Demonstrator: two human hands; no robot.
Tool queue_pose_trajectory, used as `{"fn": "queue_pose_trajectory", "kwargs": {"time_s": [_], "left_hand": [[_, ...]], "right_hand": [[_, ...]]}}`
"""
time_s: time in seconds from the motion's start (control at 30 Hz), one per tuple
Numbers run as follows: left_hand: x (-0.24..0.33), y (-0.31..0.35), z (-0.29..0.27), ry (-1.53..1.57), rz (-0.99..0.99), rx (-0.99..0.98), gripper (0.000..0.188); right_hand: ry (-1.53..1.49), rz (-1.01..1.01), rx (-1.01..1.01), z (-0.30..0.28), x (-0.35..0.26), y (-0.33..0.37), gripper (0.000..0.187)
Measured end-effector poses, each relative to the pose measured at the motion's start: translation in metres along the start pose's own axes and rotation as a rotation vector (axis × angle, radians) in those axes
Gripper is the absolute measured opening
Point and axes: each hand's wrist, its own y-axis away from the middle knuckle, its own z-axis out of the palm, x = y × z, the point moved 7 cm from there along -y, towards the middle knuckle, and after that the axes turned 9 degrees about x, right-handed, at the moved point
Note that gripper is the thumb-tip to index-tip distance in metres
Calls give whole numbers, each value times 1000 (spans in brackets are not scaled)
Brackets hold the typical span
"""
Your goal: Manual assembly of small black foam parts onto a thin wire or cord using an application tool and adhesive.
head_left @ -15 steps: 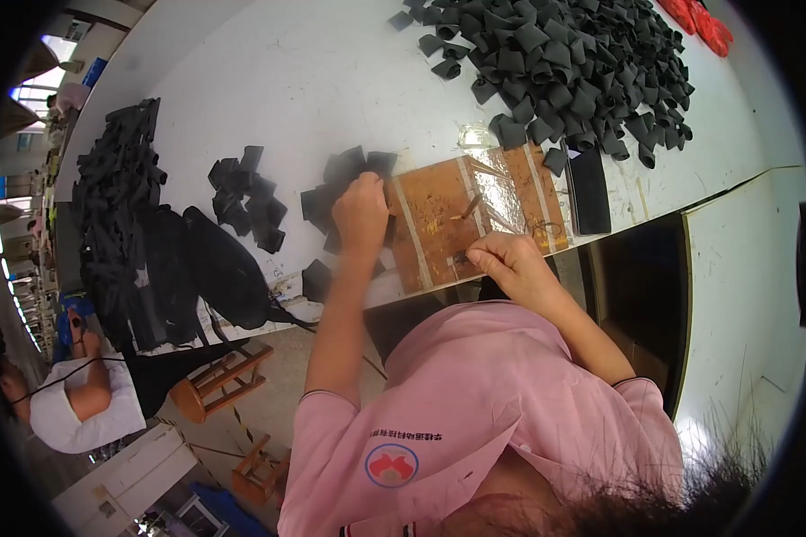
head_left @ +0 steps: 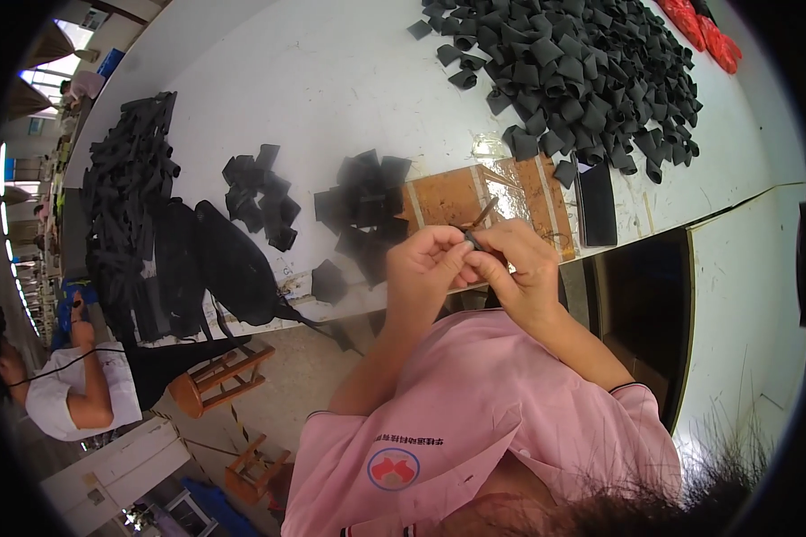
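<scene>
My left hand [head_left: 428,264] and my right hand [head_left: 524,267] meet over the near edge of a brown board [head_left: 443,199], fingertips pinched together. Between them is a small black fabric piece [head_left: 471,240], mostly covered by my fingers. A thin pointed stick [head_left: 486,211] rises from the board just beyond my hands. Clear shiny tape and pale strips run across the board. Left of it lies a loose heap of flat black fabric pieces [head_left: 362,201], with a single black piece [head_left: 328,282] nearer the table edge.
A large pile of folded black loops [head_left: 591,85] covers the far right of the white table [head_left: 313,80]. A dark flat phone-like object [head_left: 596,206] lies beside the board. Leftward are a small black cluster [head_left: 260,197], black strips [head_left: 130,170] and black pouches [head_left: 233,264]. Another person [head_left: 81,385] sits left.
My left hand has moved from the black heap rightward to meet my right hand. My right hand has shifted slightly, and both now grip the small black fabric piece.
</scene>
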Motion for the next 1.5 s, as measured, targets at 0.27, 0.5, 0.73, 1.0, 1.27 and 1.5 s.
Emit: {"fn": "queue_pose_trajectory", "kwargs": {"time_s": [0.27,0.5,0.73,1.0,1.27,1.5], "left_hand": [[9,2,11,-111,365,246,12],[1,-1,17,-71,164,63,18],[10,-8,28,449,-115,-67,16],[13,-23,33,687,-369,-269,16],[74,-9,38,-259,744,48,32],[67,-12,32,-72,654,-67,22]], "right_hand": [[371,-141,175,-12,6,0,13],[-833,963,-68,1,59,16,4],[-948,979,-304,2,33,0,23],[-738,747,-472,19,39,-43,26],[-256,184,-109,-14,33,-47,26],[-156,-74,-54,-24,-15,-46,30]]}}
